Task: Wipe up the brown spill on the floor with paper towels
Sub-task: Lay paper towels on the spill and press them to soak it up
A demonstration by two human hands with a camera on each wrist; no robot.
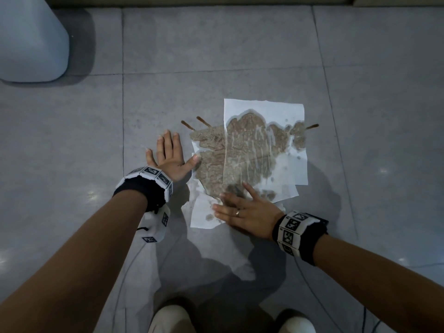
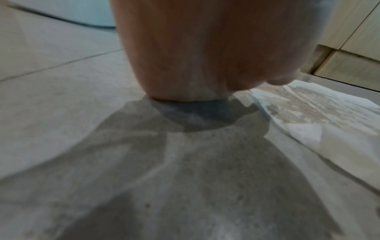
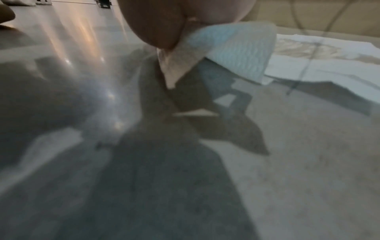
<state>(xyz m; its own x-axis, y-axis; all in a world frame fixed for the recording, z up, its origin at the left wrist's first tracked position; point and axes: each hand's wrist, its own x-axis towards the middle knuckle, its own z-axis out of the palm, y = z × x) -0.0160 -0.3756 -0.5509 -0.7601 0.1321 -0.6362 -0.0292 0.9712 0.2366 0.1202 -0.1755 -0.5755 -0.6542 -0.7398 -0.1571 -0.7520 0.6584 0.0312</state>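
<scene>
Several overlapping white paper towels [image 1: 264, 111] lie on the grey tile floor, soaked brown across the middle. Thin brown spill streaks [image 1: 203, 121] stick out past the towels' left and right edges. My left hand [image 1: 168, 155] lies flat on the bare floor beside them, fingers spread, with the thumb tip touching the left towel edge. My right hand [image 1: 240, 207] lies over the near towel edge with straight fingers. In the right wrist view a towel corner [image 3: 236, 48] is raised off the floor, pinched under that hand [image 3: 156, 24]. The left wrist view shows my palm [image 2: 195, 56] on the floor beside the towels [image 2: 318, 110].
A pale rounded bin [image 1: 28, 39] stands at the far left. A wooden cabinet base [image 1: 216, 0] runs along the back. My two shoes [image 1: 171, 318] are at the bottom edge, with thin cables [image 1: 134, 260] trailing from the wrist bands.
</scene>
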